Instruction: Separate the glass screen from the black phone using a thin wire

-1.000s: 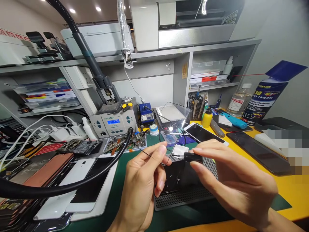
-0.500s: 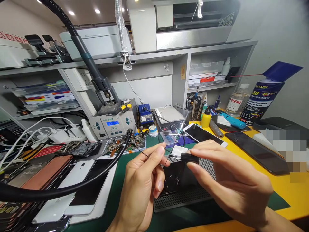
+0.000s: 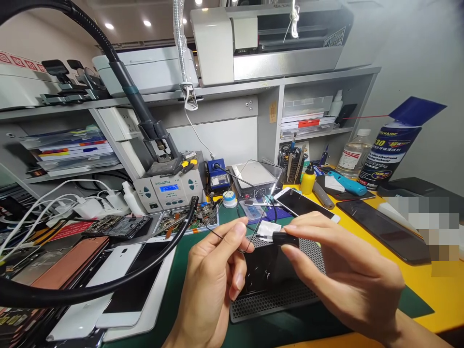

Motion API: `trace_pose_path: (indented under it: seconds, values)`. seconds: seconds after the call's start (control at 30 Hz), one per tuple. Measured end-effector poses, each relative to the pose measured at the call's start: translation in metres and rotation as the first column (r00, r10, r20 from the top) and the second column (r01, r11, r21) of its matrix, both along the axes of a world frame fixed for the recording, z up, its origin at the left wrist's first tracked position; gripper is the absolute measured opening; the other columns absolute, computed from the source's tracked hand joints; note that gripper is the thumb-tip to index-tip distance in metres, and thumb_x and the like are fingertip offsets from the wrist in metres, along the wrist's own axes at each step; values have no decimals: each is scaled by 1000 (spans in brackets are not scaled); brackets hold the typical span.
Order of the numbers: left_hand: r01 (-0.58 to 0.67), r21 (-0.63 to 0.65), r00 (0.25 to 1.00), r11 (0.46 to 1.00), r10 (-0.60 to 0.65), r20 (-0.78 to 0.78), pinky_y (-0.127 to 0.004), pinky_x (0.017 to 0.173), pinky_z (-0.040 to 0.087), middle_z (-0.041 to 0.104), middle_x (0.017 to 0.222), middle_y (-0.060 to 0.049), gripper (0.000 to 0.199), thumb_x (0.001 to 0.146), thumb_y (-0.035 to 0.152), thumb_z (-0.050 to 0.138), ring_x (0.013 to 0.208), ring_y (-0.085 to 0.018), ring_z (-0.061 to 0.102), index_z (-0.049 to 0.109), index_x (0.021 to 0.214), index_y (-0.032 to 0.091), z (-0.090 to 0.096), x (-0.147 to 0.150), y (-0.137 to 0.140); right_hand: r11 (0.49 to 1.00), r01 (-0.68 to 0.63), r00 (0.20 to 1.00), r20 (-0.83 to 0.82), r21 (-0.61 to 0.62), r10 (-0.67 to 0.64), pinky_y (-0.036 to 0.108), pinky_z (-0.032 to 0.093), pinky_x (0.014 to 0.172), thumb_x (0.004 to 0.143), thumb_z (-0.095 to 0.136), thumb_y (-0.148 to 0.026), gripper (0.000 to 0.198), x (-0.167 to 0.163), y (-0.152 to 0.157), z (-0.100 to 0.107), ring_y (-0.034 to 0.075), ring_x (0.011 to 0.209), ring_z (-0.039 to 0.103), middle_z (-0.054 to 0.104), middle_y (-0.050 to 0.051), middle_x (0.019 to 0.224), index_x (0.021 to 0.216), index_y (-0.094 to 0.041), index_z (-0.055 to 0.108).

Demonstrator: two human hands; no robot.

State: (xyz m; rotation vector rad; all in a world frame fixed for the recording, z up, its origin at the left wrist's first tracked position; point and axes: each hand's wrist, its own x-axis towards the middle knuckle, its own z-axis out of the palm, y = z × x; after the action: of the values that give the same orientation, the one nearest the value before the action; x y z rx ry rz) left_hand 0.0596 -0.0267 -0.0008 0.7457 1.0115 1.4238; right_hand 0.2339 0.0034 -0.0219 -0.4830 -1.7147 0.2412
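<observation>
My left hand (image 3: 215,270) pinches the lower end of a clear glass panel (image 3: 266,205) with a thin dark edge, tilted and nearly edge-on to me. Between the thumb and fingertips of my right hand (image 3: 351,270) is a small black block (image 3: 285,239). White cloth-like material (image 3: 269,229) shows at the block's left end, close to the glass; I cannot tell whether they touch. Below both hands, a dark glossy panel (image 3: 266,273) with small white marks lies on a black perforated plate (image 3: 275,304).
Phones (image 3: 145,280) and a black hose (image 3: 108,290) occupy the left. Behind are a soldering station (image 3: 168,191), a tray of circuit boards (image 3: 190,217) and a grey box (image 3: 257,174). To the right stand a yellow bottle (image 3: 308,180) and a spray can (image 3: 389,154); a dark phone (image 3: 384,232) lies there.
The camera view has shifted slightly, so the background sits a little lower. Both hands keep nearly the same pose and grips; the black block stays near the glass.
</observation>
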Motion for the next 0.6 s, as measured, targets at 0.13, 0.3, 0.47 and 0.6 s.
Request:
trace_pose_path:
  seconds: [0.13, 0.3, 0.47, 0.6]
  values:
    - [17, -2, 1000, 1000, -17, 2, -15, 36, 22, 60, 73, 4, 32, 81, 45, 77, 40, 0, 37, 76, 102, 20, 0, 0, 0, 999, -23, 1000, 1, 25, 23, 39, 55, 80, 76, 71, 7, 54, 1, 0, 1, 22, 89, 67, 73, 6, 98, 120, -23, 70]
    - [-26, -11, 1000, 1000, 26, 2, -15, 35, 21, 60, 71, 4, 31, 81, 43, 77, 39, 0, 36, 76, 99, 19, 2, 2, 2, 999, -45, 999, 7, 25, 45, 38, 55, 79, 75, 70, 10, 52, 2, 0, 1, 21, 89, 66, 72, 7, 97, 118, -19, 70]
    - [-4, -6, 1000, 1000, 4, 7, -15, 35, 22, 60, 72, 4, 32, 80, 43, 78, 39, 0, 37, 76, 101, 19, 1, 2, 2, 998, -56, 998, 14, 27, 56, 38, 55, 80, 75, 71, 10, 53, 1, 2, 0, 21, 91, 66, 72, 7, 99, 120, -18, 69]
    - [-40, -17, 999, 999, 40, -2, -15, 35, 20, 60, 70, 4, 31, 79, 42, 78, 38, 0, 35, 76, 99, 19, 3, 2, 1, 999, -38, 999, 5, 10, 38, 36, 55, 82, 74, 72, 9, 53, 2, 0, 0, 20, 90, 66, 72, 5, 99, 118, -21, 70]
